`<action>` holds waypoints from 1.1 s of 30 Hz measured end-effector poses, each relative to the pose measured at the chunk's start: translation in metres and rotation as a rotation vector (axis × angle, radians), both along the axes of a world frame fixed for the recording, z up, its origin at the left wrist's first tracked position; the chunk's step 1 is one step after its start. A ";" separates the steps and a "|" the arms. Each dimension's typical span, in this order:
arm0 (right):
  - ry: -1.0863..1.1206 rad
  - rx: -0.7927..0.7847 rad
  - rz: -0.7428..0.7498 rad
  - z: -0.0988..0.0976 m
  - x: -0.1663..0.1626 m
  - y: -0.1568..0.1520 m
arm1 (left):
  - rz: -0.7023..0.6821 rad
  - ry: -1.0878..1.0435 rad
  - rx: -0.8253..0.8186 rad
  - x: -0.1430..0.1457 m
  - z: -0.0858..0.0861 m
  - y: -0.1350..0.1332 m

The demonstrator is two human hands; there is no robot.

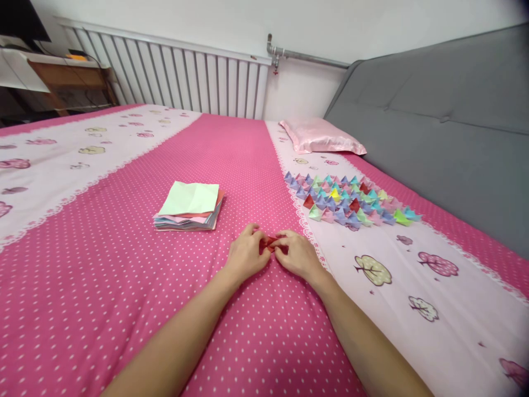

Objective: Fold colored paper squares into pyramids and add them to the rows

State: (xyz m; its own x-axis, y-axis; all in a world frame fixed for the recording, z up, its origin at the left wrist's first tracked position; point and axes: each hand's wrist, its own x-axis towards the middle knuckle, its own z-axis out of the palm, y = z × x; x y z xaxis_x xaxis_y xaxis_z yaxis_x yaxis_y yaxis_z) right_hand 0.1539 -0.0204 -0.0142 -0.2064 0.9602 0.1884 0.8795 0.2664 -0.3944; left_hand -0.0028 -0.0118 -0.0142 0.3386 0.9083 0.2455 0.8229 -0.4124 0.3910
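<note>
Between my two hands is a small piece of folded red paper (270, 243), partly covered by the fingers. My left hand (247, 252) grips its left side, thumb and fingers closed on it. From the other side my right hand (298, 253) pinches the paper's right part. To the left lies a stack of square coloured paper sheets (188, 199), pale green on top. Rows of small folded paper boats (345, 207) in many colours stand to the right, beyond my right hand.
All this rests on a bed with a pink dotted cover (136, 275). A pink pillow (322, 136) lies by the grey headboard (446, 116). Behind the bed are a white radiator (177, 71) and a pipe (309, 57). A wooden desk (68, 74) stands at the far left.
</note>
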 end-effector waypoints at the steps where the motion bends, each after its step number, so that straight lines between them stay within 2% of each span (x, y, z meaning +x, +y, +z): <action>1: -0.010 -0.011 0.015 0.000 0.001 0.000 | -0.005 0.004 0.004 0.000 -0.002 0.001; 6: -0.024 -0.039 0.090 0.002 0.005 -0.001 | -0.077 0.030 0.033 0.003 -0.008 0.005; 11: -0.027 -0.052 0.090 0.003 0.005 0.000 | -0.071 0.035 0.039 0.007 -0.009 0.008; 20: 0.067 -0.005 0.077 0.000 0.002 0.002 | 0.148 0.050 0.022 0.024 -0.006 0.003; 24: 0.085 0.003 -0.015 0.004 -0.001 0.001 | 0.172 0.045 0.000 0.027 -0.001 0.004; 29: -0.065 -0.080 -0.237 0.019 -0.007 -0.012 | 0.085 0.052 -0.022 0.025 0.013 0.000; 31: -0.146 -0.127 -0.273 0.025 -0.008 -0.018 | 0.038 0.063 -0.092 0.024 0.016 -0.003; 33: -0.179 -0.144 -0.246 0.026 -0.008 -0.020 | -0.017 0.052 -0.156 0.023 0.015 -0.006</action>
State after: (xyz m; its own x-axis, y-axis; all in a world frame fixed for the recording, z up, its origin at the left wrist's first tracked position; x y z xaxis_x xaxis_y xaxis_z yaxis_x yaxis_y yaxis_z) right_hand 0.1463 -0.0407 0.0119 0.0178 0.9994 0.0285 0.9692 -0.0102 -0.2461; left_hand 0.0204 -0.0174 0.0007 0.3629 0.9281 0.0831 0.8371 -0.3639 0.4084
